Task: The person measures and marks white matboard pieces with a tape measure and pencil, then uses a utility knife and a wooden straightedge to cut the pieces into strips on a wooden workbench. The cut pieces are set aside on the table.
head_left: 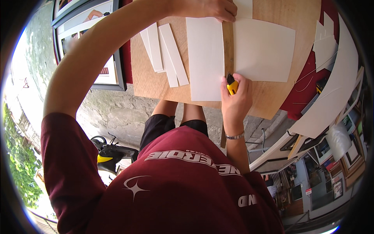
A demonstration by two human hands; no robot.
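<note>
A yellow and black utility knife (233, 88) is gripped in my right hand (237, 104), its black tip pointing away from me. That tip rests by a narrow wooden strip (229, 48), which runs lengthwise between two pieces of white board. The longer white sheet (206, 58) lies left of the strip; a broader white sheet (265, 50) lies to its right. At the far end, my left hand (218, 8) presses down on the strip with curled fingers, partly cut off by the picture's upper edge. Whether the blade touches the board I cannot tell.
Several cut white strips (172, 54) lie at the left of the wooden work board (304, 31). Dark-framed pictures (120, 72) stand beyond its left edge. White offcuts (325, 43) lie on red cloth at right, beside a long curved white sheet (331, 101).
</note>
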